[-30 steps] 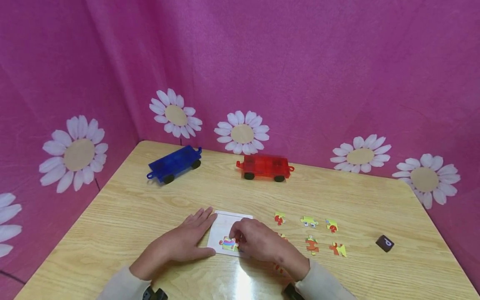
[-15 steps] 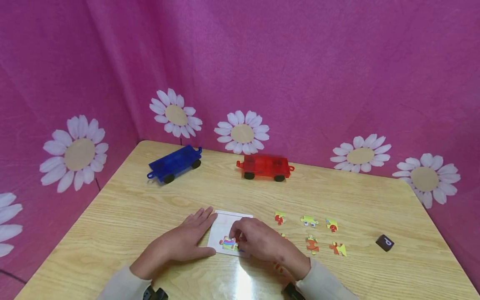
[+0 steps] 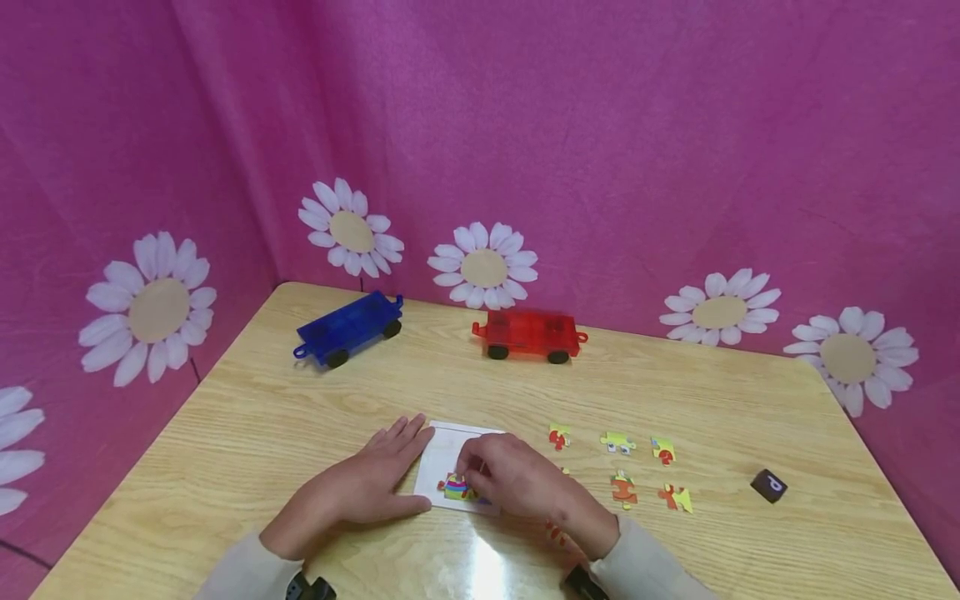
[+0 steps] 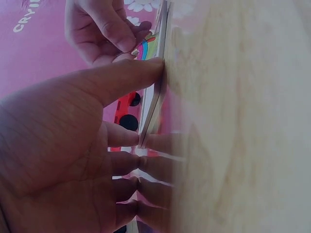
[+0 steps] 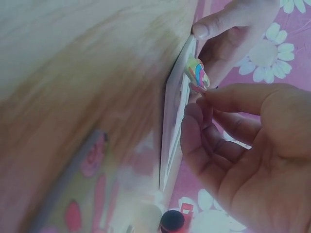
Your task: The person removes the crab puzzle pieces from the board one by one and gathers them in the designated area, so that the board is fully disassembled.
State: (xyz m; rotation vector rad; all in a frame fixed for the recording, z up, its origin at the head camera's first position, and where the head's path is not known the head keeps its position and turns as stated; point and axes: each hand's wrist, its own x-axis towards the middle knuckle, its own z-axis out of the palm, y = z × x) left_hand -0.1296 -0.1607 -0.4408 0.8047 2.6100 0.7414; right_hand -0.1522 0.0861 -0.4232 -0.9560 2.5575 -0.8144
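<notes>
A small white puzzle board [image 3: 444, 448] with a raised rim lies on the table between both hands. My left hand [image 3: 378, 477] rests along its left side, fingers straight, and in the left wrist view the thumb [image 4: 131, 75] touches the board's edge. Over the board's near part, my right hand [image 3: 513, 477] pinches a rainbow-striped puzzle piece [image 5: 198, 74] between thumb and fingertips. That striped piece sits tilted close over the board in the right wrist view. The right hand hides the board's right part.
Several loose yellow and red puzzle pieces [image 3: 623, 489] lie in rows right of the board, some behind the right forearm. A dark lettered block [image 3: 769, 486] sits farther right. A blue toy wagon [image 3: 351, 328] and a red toy wagon [image 3: 530, 335] stand near the back curtain [image 3: 600, 150].
The striped puzzle piece has tilted slightly in the right fingers, which have shifted a little. The left hand stays in place.
</notes>
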